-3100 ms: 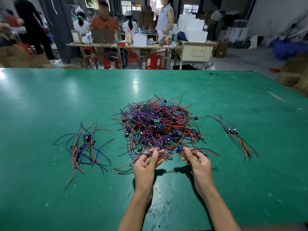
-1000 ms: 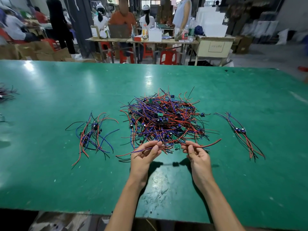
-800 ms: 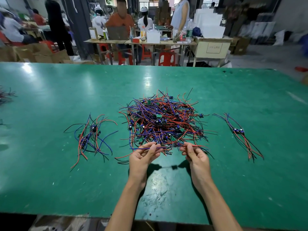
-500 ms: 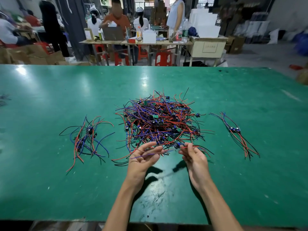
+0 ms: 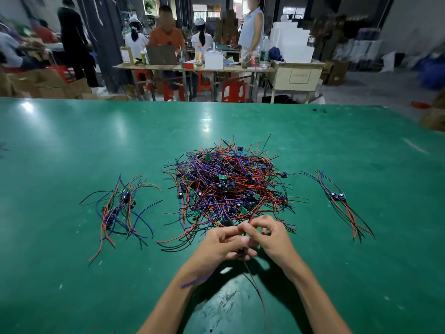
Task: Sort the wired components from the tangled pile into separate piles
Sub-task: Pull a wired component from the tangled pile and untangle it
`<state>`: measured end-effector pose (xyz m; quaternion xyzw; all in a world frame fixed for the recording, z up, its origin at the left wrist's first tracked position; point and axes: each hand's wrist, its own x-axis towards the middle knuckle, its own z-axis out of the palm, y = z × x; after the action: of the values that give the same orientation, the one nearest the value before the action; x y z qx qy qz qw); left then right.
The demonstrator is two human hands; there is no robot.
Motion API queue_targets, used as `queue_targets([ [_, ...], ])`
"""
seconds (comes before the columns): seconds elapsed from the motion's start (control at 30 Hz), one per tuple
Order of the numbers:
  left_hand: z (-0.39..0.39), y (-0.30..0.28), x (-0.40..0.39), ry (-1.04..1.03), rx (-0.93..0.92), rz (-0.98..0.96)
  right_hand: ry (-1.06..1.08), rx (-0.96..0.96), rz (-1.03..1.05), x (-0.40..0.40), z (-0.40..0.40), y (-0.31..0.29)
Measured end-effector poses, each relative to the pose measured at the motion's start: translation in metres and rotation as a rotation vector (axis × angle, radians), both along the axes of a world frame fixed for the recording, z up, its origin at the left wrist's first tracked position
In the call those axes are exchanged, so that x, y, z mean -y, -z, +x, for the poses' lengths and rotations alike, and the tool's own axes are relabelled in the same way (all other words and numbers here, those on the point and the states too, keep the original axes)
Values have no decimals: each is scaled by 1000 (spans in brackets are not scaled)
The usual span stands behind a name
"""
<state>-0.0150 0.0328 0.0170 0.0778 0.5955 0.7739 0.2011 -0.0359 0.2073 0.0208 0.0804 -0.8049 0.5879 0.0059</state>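
Note:
A big tangled pile (image 5: 228,186) of red, blue, purple and black wired components with small green boards lies mid-table. Left of it sits a smaller sorted pile (image 5: 120,208); to the right lies a thin bundle (image 5: 337,201). Just in front of the big pile my left hand (image 5: 221,244) and my right hand (image 5: 267,235) meet, both gripping one wired component (image 5: 242,251). Its small dark part shows between my fingers. A red-and-black wire (image 5: 258,292) trails from it toward me, and a purple end (image 5: 192,282) sticks out by my left wrist.
The green table (image 5: 72,153) stretches wide around the piles. Beyond its far edge stand work tables (image 5: 192,68) with boxes and bottles, red stools (image 5: 233,90), cardboard boxes and several people.
My hands, held apart with a wire stretched between them, have come together in front of the pile. The component has come out of the tangle and its wires hang toward me.

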Motion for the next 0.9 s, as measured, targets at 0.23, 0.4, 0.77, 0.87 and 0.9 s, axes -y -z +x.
queue_targets([
  [0.23, 6, -6, -14, -42, 81, -57, 22, 112, -190, 11, 11, 10],
  [0.4, 11, 0, -19, -155, 37, -89, 126, 128, -118, 28, 16, 24],
  [0.77, 14, 2, -12, -18, 47, -92, 335, 137, -156, 20, -31, -2],
  [0.87, 13, 1, -10, 4, 56, -106, 354, 4, 18, 19, -34, 0],
  [0.9, 12, 1, -10, 10, 59, -108, 365, -51, 64, 18, -34, 0],
])
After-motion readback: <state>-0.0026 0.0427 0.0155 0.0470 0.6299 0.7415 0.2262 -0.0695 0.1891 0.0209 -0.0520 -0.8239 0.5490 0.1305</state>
